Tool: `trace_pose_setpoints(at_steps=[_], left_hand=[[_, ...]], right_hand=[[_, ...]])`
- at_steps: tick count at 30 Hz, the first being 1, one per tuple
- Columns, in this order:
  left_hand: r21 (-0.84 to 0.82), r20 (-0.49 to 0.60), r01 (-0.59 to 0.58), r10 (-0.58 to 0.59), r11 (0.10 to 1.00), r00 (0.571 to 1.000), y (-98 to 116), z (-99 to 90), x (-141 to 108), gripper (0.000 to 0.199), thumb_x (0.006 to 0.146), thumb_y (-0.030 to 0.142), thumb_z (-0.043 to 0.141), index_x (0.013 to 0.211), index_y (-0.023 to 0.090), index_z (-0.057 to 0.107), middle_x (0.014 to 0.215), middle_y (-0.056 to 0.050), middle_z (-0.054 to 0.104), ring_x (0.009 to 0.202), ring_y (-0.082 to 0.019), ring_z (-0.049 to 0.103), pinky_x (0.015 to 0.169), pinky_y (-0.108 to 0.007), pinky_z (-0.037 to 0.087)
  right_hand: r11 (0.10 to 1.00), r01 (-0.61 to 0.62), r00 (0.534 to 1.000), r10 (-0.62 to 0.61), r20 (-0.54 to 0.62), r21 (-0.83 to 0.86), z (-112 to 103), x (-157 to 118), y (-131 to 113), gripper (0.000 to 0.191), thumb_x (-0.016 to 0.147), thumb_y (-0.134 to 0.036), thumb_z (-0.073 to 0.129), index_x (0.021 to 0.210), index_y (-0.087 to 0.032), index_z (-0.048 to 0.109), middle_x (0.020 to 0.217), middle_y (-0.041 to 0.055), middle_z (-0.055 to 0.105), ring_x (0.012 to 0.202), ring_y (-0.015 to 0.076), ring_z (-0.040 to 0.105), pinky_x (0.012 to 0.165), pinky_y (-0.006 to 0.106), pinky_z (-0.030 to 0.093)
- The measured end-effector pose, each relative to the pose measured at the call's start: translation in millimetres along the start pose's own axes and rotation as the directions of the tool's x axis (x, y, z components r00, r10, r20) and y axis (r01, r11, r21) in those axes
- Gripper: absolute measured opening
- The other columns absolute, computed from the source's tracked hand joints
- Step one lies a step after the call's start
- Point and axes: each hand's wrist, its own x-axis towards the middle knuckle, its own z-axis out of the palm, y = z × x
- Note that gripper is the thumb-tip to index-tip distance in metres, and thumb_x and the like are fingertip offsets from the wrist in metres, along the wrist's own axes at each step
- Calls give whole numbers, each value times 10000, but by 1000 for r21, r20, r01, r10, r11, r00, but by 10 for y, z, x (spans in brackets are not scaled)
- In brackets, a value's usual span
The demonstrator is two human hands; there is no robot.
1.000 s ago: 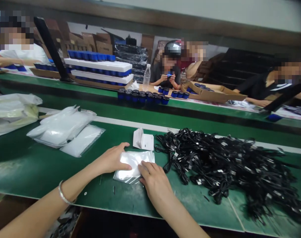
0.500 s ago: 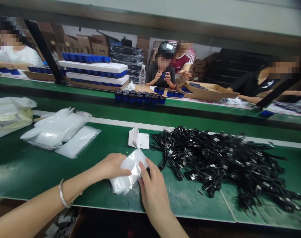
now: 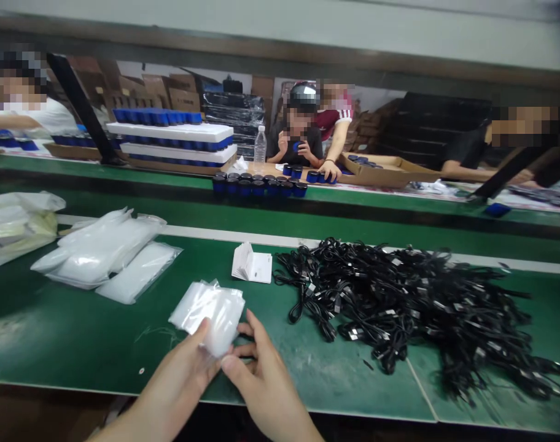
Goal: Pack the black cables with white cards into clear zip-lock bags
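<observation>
Glossy plastic bags (image 3: 215, 310), a loose overlapping stack, held just above or against the near part of the green bench (image 3: 335, 380), which of the two unclear; a second ago they lay flat under both hands; now they sit farther left and nearer, their edges spread in two offset layers; reads as loose handling of the stack rather than pressing flat, in my judgement.

Left hand (image 3: 181, 368) gripping the stack's near side, thumb on top; right hand (image 3: 266, 365) half open at the right edge, fingers curled, thumb apart from them; whether its fingertips touch plastic cannot be told; glare and the left thumb hide the bag count.

Just beyond, to the right: fanned white leaflets (image 3: 252, 264); right of these, a tangled heap of black cables (image 3: 413, 313), crowding that side; left: plump white packets (image 3: 107, 252); farther left, a large translucent bag (image 3: 22, 224).

Far side: blue jars (image 3: 259, 186) in rows, a plastic bottle (image 3: 260, 147) behind them; a co-worker's hand (image 3: 330, 170) on jars there, well apart from the stack.
</observation>
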Motion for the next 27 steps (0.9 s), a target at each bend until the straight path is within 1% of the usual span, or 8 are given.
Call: trace_pose_setpoints(at_steps=[4,7,12,15,17,19,23,27], left_hand=[[-154,72,40,-29,987,997,-180,204,13,314,890,306,498,1173,170,516,1020,-76,705,952,-192,667,846,-311,533],[-142,70,68,-58,988,996,-239,249,34,208,874,207,498,1062,156,569,1003,-87,702,931,-180,673,841,-306,532],[353,255,4,-100,936,962,-152,80,-61,307,795,357,590,1045,182,627,1053,-84,682,765,-190,687,692,-330,559],[724,390,-417,173,550,905,-43,-61,-49,313,811,438,539,994,214,661,978,-79,701,796,-215,667,734,-366,543],[793,525,-604,416,79,742,2,-142,41,328,795,399,574,1085,258,637,1161,-90,646,1091,-300,570,958,-509,409],[777,619,-568,487,-269,616,6,-209,179,506,772,373,620,1260,281,521,1391,-95,466,1311,-357,335,1051,-626,187],[741,666,-518,363,-427,652,-46,-297,432,691,828,482,529,1416,220,278,1468,-139,308,1353,-335,248,1047,-636,181],[662,744,-599,300,-451,597,41,-320,515,596,887,435,454,1422,292,235,1474,-80,311,1363,-290,229,1079,-592,155]], right_hand=[[971,18,997,-35,-67,-240,-40,163,-166,256,787,-211,569,1042,-184,564,874,25,660,728,165,611,645,243,485],[879,-33,988,-43,-148,-476,-170,277,-164,40,771,-178,546,806,-168,563,696,7,622,649,167,574,581,235,429],[826,-24,995,-37,-96,-563,-408,414,-77,57,752,-137,542,759,-171,587,639,-13,601,617,154,569,548,204,392],[797,-26,996,-33,-86,-604,-475,455,-82,124,739,-101,542,800,-172,623,641,-10,611,605,155,570,548,204,385],[771,-35,994,-41,-104,-635,-488,454,-103,207,749,-100,554,925,-178,629,682,0,633,624,164,582,576,216,395],[740,-58,988,-52,-144,-670,-491,426,-121,287,755,-114,586,1034,-177,599,718,17,648,664,189,601,615,242,404],[676,-129,968,-73,-240,-726,-517,312,-121,66,780,-137,583,838,-168,590,665,47,625,657,242,612,588,278,391],[677,-76,974,-106,-199,-732,-592,178,-101,172,849,-126,447,738,-182,566,721,66,629,688,227,620,604,281,417]])
